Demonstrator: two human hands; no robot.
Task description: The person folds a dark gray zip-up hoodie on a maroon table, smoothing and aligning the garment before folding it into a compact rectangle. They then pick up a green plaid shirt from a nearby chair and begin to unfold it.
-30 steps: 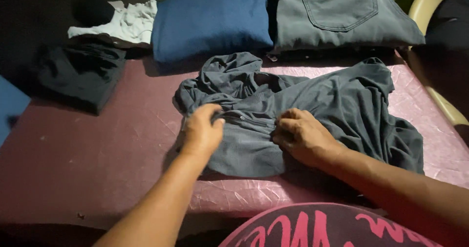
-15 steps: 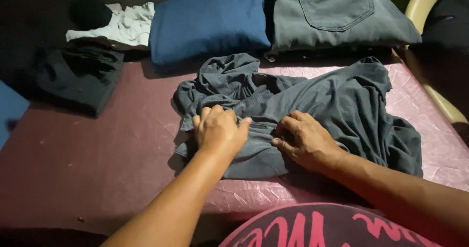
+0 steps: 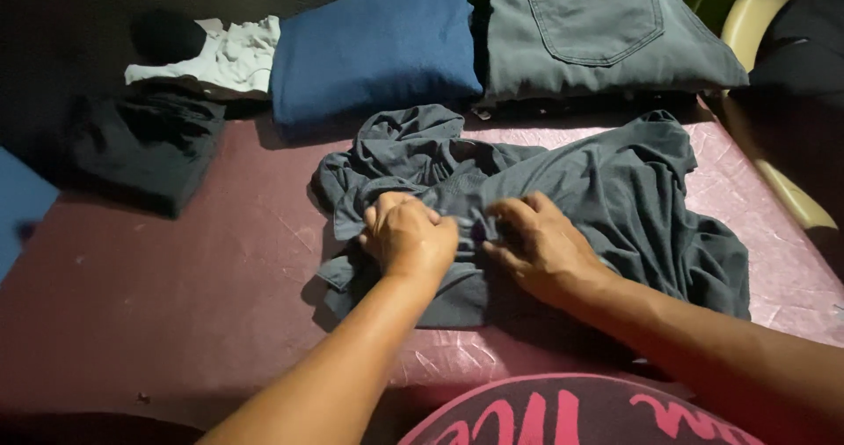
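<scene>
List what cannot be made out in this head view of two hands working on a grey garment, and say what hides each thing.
- Head view: the patch of grey garment under the left hand and right hand; the hands cover it.
- The folded grey jeans and blue cushion; the top edge cuts them off.
- The black folded cloth; too dark to show its kind.

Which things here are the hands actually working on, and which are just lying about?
In hand:
- dark grey garment, crumpled on the pink table cover
- left hand, closed on a bunch of its fabric
- right hand, fingers pressing the same fold

Lying about:
- blue folded cloth
- grey jeans
- black folded cloth
- white crumpled cloth
- cream chair
</scene>
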